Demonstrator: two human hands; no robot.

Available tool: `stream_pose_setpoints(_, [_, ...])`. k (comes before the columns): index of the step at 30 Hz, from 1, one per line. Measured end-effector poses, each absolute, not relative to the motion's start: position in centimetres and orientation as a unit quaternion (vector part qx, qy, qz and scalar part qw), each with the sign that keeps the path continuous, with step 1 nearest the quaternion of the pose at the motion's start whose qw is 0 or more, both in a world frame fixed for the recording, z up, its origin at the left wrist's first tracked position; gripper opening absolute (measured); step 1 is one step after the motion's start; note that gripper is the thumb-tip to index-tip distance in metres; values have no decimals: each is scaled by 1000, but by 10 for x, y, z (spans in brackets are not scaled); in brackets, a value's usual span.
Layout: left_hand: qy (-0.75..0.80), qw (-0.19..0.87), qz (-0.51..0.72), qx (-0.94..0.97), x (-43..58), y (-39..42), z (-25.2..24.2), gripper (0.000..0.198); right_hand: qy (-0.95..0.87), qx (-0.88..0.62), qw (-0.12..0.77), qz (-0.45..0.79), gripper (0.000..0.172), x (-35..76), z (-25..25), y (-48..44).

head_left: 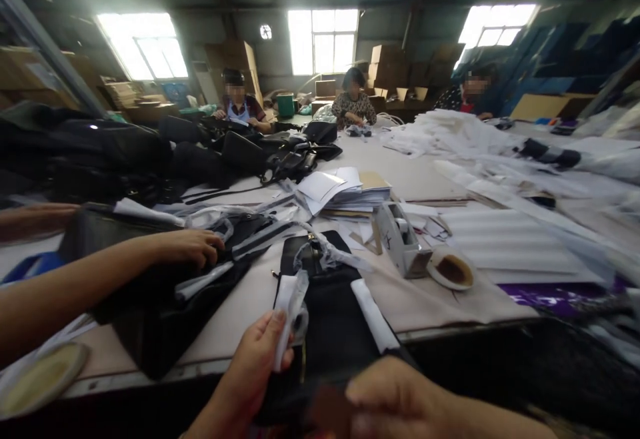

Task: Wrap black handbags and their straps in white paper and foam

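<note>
While left grip pinches wrap | bag overhangs table edge | room leftward

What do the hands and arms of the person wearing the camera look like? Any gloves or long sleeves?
No gloves: the left hand and right hand are both bare. The forearms show no sleeve, watch or bracelet where visible. The right hand is blurred, hiding small details.

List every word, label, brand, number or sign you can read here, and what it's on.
No text can be read with certainty.
Tape dispenser: dark marks on its side, too blurred to read.
Purple material: pale marks, too blurred to tell whether they are letters.
Nearest black bag: no lettering I can make out.
</note>
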State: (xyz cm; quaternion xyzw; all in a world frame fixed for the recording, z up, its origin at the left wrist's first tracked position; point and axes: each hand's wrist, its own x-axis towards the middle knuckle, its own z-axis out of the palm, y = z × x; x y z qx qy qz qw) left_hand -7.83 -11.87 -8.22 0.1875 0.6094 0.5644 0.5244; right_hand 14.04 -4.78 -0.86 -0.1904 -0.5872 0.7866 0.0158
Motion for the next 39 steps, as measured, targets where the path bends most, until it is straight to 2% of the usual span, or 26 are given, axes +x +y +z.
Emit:
stream_pose_setpoints(4, [593, 544, 571, 164, -77, -117, -79, 54, -667, -399, 5, 629, 11, 121, -26, -20])
stream_pose_setpoints(7, [620, 524, 559, 168, -74, -117, -76, 57, -709, -431, -32, 557, 14, 104, -33, -9])
stream_pose_setpoints(14, [672, 451, 541, 230, -71, -120, -84, 53, -734, -443, -43, 512, 18, 79, -33, -14])
stream_pose_setpoints(19, [691, 414, 518, 287, -71, -123, -81, 61, -716, -430, -26, 549, 19, 69, -40, -11])
stream_pose_setpoints(27, [720, 380, 494, 304, -69, -127, -78, 62, -719, -433, -13, 544, 16, 72, -43, -16])
stream_pose_setpoints(31, [720, 371, 494, 316, -67, -128, -76, 64, -691, -380, 19, 614, 17, 63, -50, -20])
stream_pose_setpoints(35, [719, 352, 495, 337, -64, -130, -74, 59, -528, -381, 56, 757, 11, 53, -63, -27])
stream_pose_setpoints(39, [717, 334, 506, 343, -63, -135, -80, 59, -288, -331, 89, 894, 32, 53, -70, -42])
